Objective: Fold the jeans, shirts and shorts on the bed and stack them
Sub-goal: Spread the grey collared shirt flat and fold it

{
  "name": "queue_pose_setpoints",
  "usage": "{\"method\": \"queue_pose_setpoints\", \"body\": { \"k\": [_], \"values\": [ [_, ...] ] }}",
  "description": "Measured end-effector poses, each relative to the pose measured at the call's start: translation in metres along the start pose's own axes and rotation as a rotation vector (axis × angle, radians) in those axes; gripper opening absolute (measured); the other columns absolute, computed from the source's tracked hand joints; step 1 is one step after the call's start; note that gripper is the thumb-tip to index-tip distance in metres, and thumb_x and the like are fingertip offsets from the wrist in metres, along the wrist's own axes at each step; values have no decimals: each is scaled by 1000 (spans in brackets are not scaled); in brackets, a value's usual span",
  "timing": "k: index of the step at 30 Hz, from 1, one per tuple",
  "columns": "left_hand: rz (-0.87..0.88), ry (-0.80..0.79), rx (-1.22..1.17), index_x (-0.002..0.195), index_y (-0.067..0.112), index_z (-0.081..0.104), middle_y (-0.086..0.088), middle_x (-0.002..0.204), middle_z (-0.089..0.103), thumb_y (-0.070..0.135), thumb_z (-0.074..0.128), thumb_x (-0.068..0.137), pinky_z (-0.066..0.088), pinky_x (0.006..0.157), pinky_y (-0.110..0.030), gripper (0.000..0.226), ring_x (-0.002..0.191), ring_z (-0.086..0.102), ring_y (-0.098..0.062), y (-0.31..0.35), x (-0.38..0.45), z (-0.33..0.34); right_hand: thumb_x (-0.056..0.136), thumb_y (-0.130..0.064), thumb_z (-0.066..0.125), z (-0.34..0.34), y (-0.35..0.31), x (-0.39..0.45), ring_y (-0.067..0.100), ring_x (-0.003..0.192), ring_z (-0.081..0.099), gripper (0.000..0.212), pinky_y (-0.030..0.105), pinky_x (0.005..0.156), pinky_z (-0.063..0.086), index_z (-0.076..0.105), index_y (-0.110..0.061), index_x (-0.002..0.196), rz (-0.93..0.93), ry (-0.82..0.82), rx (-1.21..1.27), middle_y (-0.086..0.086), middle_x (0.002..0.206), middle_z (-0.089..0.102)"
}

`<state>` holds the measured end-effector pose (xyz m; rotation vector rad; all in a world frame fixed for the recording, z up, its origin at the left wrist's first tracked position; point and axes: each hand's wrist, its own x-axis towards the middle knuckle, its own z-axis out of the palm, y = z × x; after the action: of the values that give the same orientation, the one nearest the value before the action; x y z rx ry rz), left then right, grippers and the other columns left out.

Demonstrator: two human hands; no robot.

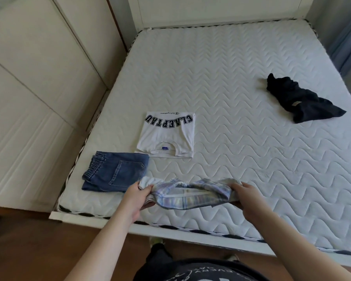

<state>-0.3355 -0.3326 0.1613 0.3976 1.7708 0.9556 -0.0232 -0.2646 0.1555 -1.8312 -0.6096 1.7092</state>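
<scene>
A pale plaid garment (187, 196) with an elastic waistband lies bunched near the bed's front edge. My left hand (137, 196) grips its left end and my right hand (248, 196) grips its right end, stretching it between them. Folded blue jeans (118, 171) lie just left of it. A folded white shirt (168, 136) with dark lettering sits behind the jeans. A crumpled black garment (300, 101) lies far right on the mattress.
The white quilted mattress (231, 78) fills the view, with a white bed frame (190, 234) along its front edge. White wardrobe doors (39, 88) stand to the left, a headboard at the back. Wooden floor shows below.
</scene>
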Motion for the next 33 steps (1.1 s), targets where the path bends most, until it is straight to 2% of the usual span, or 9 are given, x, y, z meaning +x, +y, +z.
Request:
{"method": "queue_pose_setpoints", "body": {
  "k": [5,7,11,13,17,20,23,27,33],
  "values": [
    [43,-100,79,100,25,68,-4,95,75,17,63,94,60,78,-43,11,88,72,-24,20,57,-50,92,-10,59,66,-12,4,23,64,63,10,22,46,52,67,-5,89,-24,112,14,15,79,66],
    [65,-134,114,98,29,68,0,93,76,21,63,94,59,80,-46,10,87,72,-22,31,84,-73,92,-13,61,96,-17,10,24,65,62,11,23,47,53,68,-7,86,-23,165,55,14,77,65],
    [104,-167,157,98,31,68,4,93,76,23,63,94,59,66,-34,11,82,73,-15,63,134,-103,90,-15,63,151,-32,26,20,60,63,9,22,45,52,68,-11,83,-14,237,93,9,72,66],
    [128,-182,183,98,32,68,8,95,75,22,65,93,55,69,-26,12,86,71,-12,82,158,-113,90,-17,63,172,-39,34,19,59,65,9,24,49,53,70,-13,86,-25,238,89,7,70,69],
    [131,-219,216,107,25,66,-1,102,74,20,66,92,57,86,-39,15,93,71,-19,121,206,-116,91,-21,62,199,-67,59,19,64,68,13,25,52,54,72,-15,87,-41,217,91,8,73,72],
    [169,-215,238,103,25,65,-3,102,73,16,65,93,55,89,-39,14,93,70,-21,154,237,-110,92,-19,61,219,-95,85,20,66,66,12,24,52,54,70,-15,85,-46,200,95,9,76,69],
    [161,-208,217,101,24,65,-7,98,74,11,62,94,58,81,-39,15,84,71,-22,196,271,-97,91,-12,59,237,-135,117,13,54,64,15,20,45,52,67,-12,79,-106,173,112,2,60,66],
    [88,-206,127,106,18,62,-6,86,72,11,58,97,56,51,-27,12,59,69,-12,253,311,-81,92,-12,58,257,-194,161,16,65,63,5,24,50,54,62,-10,90,-163,100,88,5,79,64],
    [118,-191,67,118,18,55,-3,87,65,12,54,99,54,48,-23,20,55,65,-7,310,374,-50,92,-10,61,277,-279,225,20,70,65,4,24,51,56,65,-11,90,-195,64,175,11,86,65]
  ]
}}
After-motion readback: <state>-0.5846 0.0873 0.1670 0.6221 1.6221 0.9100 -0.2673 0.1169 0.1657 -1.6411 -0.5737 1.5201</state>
